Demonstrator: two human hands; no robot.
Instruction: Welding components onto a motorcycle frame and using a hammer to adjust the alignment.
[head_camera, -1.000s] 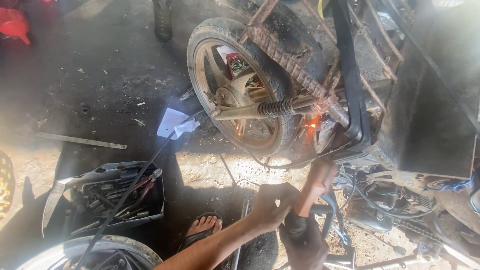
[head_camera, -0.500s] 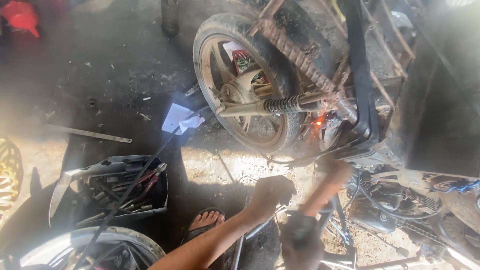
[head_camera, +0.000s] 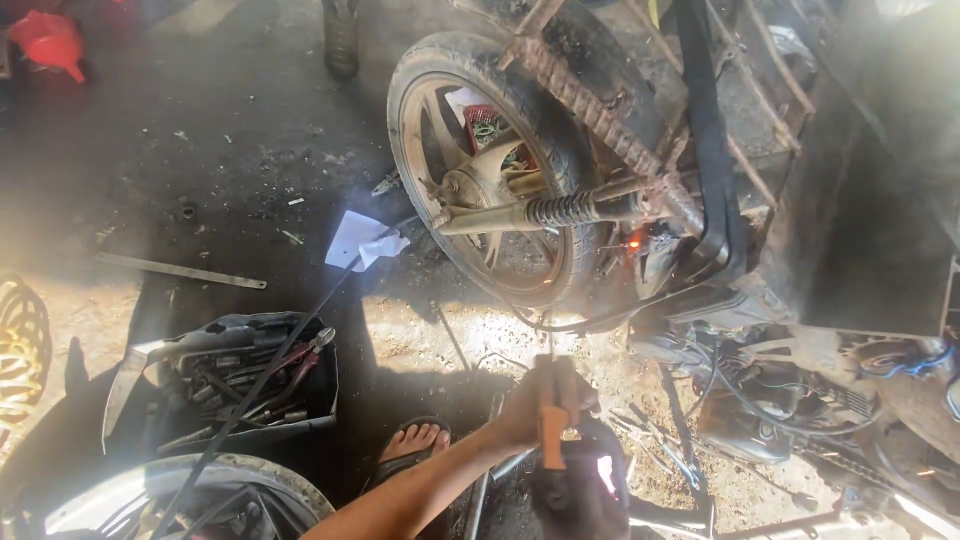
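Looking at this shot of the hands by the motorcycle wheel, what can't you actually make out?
Head view only:
- Right hand: covered by a dark glove, and the bottom edge cuts it, so its grip is unclear.
- Orange-handled tool in the left hand: its thin tip fades into sun glare.
- Toolbox: the contents are in shadow, too small to tell apart.
- Rear wheel: the rusty frame covers its right side.

Counted: one mounted rear wheel (head_camera: 480, 150), one loose tyre (head_camera: 150, 495), one tool tray (head_camera: 235, 385), one red funnel (head_camera: 50, 40), one white paper scrap (head_camera: 362, 240), one sandalled foot (head_camera: 410, 445), one metal strip (head_camera: 180, 271).
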